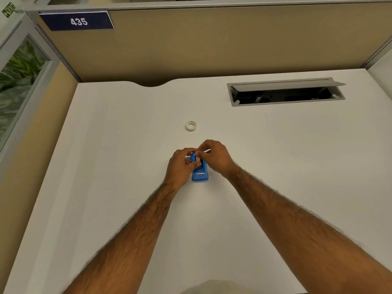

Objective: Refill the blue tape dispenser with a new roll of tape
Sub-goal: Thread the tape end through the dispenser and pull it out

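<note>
Reading the visible markings first: a dark blue plate [79, 21] on the tan partition carries the white number "435". A green sign [8, 9] at the upper left corner reads "EXIT", tilted and somewhat blurred.

The blue tape dispenser [200, 177] stands on the white desk [275, 166], near its middle. The near end of the dispenser, with a small metal bar, faces the camera.

The left hand [179, 164] has its fingers curled round the far part of the dispenser from the left side. The right hand [216, 155] sits at the dispenser's right and top with its fingers drawn together. It pinches a pale strip of tape [198, 158] that runs down over the top of the dispenser. Whether the two hands touch each other above it cannot be told.

A white ring [191, 126], either a tape roll or a bare core, lies flat on the desk beyond the hands and apart from them. A grey cable hatch [284, 92] is set into the desk at the far right, with its lid raised.
</note>
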Tool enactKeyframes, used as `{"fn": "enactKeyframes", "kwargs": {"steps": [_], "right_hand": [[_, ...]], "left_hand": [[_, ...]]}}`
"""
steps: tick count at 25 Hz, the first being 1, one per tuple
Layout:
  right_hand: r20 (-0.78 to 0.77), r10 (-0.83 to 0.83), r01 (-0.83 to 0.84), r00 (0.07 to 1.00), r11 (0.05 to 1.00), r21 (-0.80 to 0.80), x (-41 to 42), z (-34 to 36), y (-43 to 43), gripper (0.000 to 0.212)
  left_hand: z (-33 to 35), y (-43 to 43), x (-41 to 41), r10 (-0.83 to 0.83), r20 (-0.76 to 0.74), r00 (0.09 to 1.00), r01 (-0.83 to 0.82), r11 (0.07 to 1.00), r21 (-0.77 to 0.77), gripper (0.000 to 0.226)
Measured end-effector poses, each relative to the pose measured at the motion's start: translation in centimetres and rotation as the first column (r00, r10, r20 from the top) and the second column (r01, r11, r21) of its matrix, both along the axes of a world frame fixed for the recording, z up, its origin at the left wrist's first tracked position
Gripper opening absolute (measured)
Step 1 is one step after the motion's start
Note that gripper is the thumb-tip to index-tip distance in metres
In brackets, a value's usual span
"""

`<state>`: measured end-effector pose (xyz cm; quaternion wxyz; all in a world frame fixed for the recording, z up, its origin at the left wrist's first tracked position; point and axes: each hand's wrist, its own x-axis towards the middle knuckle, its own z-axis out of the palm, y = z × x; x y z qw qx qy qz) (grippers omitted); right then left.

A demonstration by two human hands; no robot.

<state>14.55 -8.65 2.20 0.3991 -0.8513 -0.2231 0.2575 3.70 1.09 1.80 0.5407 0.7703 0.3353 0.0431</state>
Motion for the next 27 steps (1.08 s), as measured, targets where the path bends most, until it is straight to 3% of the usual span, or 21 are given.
{"fn": "enactKeyframes", "kwargs": {"steps": [9, 19, 27], "right_hand": [[-0.006, -0.003, 0.003, 1.000, 1.000, -0.004, -0.2, -0.2, 0.0, 0.008], [0.071, -0.036, 0.039, 0.997, 0.998, -0.041, -0.4, 0.4, 0.8, 0.010], [0.014, -0.032, 0.032, 0.999, 0.999, 0.010, -1.6, 0.5, -0.3, 0.013]], "left_hand": [[-0.6, 0.0, 0.2, -0.006, -0.003, 1.000, 0.006, 1.000, -0.005, 0.053], [-1.5, 0.2, 0.3, -0.016, 0.009, 1.000, 0.016, 0.998, 0.058, 0.044], [-1.4, 0.1, 0.1, -0.022, 0.035, 0.999, 0.021, 0.999, 0.027, 0.044]]}}
